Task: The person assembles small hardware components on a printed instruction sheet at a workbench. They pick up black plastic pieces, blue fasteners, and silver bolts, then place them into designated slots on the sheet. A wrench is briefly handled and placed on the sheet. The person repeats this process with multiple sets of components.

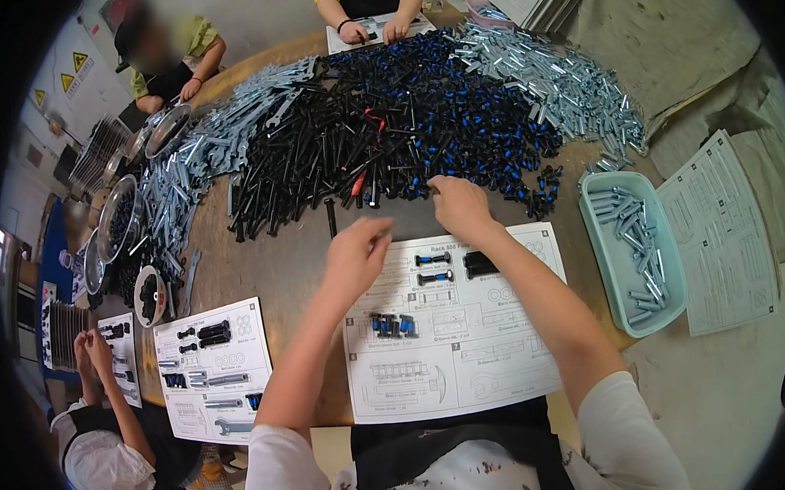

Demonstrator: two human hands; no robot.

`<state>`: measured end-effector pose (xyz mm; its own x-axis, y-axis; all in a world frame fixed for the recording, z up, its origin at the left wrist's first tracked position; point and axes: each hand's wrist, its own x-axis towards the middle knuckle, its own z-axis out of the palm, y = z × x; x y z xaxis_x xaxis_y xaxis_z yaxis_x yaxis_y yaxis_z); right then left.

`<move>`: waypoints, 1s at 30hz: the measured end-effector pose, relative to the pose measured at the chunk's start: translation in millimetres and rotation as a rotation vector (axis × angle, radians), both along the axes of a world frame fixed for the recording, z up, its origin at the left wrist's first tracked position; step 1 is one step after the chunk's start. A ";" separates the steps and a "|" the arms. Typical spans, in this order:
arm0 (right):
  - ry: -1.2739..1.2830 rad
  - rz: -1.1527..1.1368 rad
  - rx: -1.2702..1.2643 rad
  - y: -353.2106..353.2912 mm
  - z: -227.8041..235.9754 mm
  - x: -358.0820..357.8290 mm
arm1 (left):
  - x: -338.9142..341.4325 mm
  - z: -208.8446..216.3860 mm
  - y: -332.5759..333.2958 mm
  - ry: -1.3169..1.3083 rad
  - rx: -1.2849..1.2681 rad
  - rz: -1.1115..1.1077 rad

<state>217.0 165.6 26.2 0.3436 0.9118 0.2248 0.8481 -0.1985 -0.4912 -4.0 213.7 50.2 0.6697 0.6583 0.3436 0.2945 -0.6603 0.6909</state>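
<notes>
My right hand (462,211) reaches to the near edge of a pile of short black bolts with blue-coated threads (502,140). Its fingertips are pinched together, and whatever they hold is too small to make out. Loosely bent, my left hand (357,250) hovers over the upper left corner of a printed sheet (492,363), fingers somewhat apart, with nothing visible in them. Two longer black bolts with blue bands (433,277) lie on the sheet. Below them is a row of short blue-threaded bolts (393,326). Black cylindrical parts (479,265) are partly hidden by my right forearm.
Long black bolts (300,153), wrenches (272,86) and silver sleeves (558,73) are heaped across the table. A pale green tub (592,254) of silver sleeves stands right. Another filled sheet (262,327) lies left. Co-workers sit left and opposite, hands (94,350) near their sheets.
</notes>
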 end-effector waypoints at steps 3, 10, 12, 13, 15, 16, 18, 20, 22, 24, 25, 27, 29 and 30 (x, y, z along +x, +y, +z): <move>0.004 -0.080 -0.098 14.8 -5.0 4.8 | 50.1 -18.7 26.4 0.166 0.118 0.068; -0.040 -0.156 -0.098 23.9 -9.6 5.5 | 95.6 -32.1 38.4 0.370 0.240 0.210; -0.019 -0.156 -0.067 24.9 -7.5 5.1 | 87.7 -37.1 44.9 0.281 0.240 0.189; 0.022 -0.161 -0.066 23.6 -5.7 8.2 | 81.5 -34.6 43.3 0.227 0.206 0.172; 0.113 -0.159 -0.074 19.6 -3.4 12.8 | 53.4 -21.4 33.2 0.129 0.133 0.150; 0.170 -0.147 -0.101 17.1 2.2 13.5 | 33.1 -11.5 27.0 0.089 -0.026 0.151; 0.328 -0.082 -0.066 6.3 7.1 19.6 | -10.5 -4.9 13.8 0.017 -0.227 0.129; 0.522 -0.026 -0.086 -17.5 29.1 10.8 | -53.0 -0.4 -6.8 0.038 -0.392 0.089; 0.591 0.092 -0.041 -36.1 46.0 -12.9 | -92.1 -1.7 -27.8 0.065 -0.453 0.016; 0.633 0.263 -0.097 -48.8 54.7 -45.4 | -115.2 -12.3 -53.7 0.067 -0.554 0.009; 0.641 0.346 -0.132 -54.0 57.9 -60.8 | -120.4 -15.0 -64.8 0.096 -0.509 0.007; 0.413 0.511 -0.103 -58.8 54.0 -90.8 | -119.4 -12.2 -82.5 0.166 -0.397 0.036; 0.088 0.602 -0.073 -58.2 45.7 -113.6 | -115.5 -13.3 -90.9 0.156 -0.291 0.075; 0.019 0.634 -0.110 -55.3 42.4 -121.3 | -114.8 -11.8 -92.4 0.167 -0.251 0.070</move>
<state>95.7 110.3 68.6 -0.2664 0.9566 0.1177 0.8087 0.2883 -0.5127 -118.8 121.3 38.4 0.6534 0.7551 0.0532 0.4564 -0.4491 0.7681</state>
